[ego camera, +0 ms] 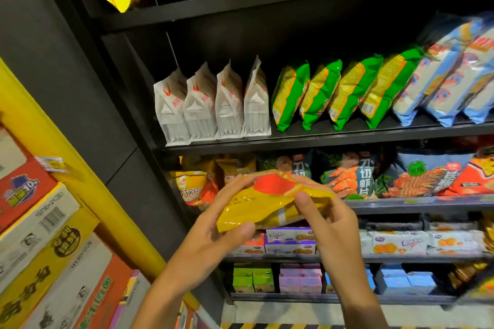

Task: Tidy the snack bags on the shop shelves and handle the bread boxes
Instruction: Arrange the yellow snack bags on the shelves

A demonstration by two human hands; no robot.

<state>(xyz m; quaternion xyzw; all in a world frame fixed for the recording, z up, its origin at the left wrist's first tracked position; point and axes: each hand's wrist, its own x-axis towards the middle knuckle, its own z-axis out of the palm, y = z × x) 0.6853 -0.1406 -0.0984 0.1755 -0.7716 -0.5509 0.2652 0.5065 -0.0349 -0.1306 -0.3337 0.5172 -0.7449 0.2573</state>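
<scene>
Fingers (235, 232) of the left hand (211, 243) are curling round the lower left end of a yellow snack bag (267, 203), thumb pressing on its near face, while the right hand (328, 224) is pinching the bag's upper right end, thumb on top and the other fingers wrapping behind. Both hands are clamping the bag, which is hanging in the air, tilted and a little crumpled, in front of the shelf (401, 203) carrying the prawn-cracker bags (344, 179) and other yellow bags (192, 181) of a similar kind.

Judging by this, the tidying step is in hand: one bag is out of its row and is being straightened before going back. The likeliest home appears to be the left end of that shelf, beside the similar yellow packs, though the exact slot is hidden behind the hands. The next move is calling for smoothing the bag, turning its printed face outward, and sliding it upright without knocking its neighbours.

Small boxes (291, 240) are sitting on the lower shelves, seemingly not yet handled; whether they are the bread boxes cannot be told.
</scene>
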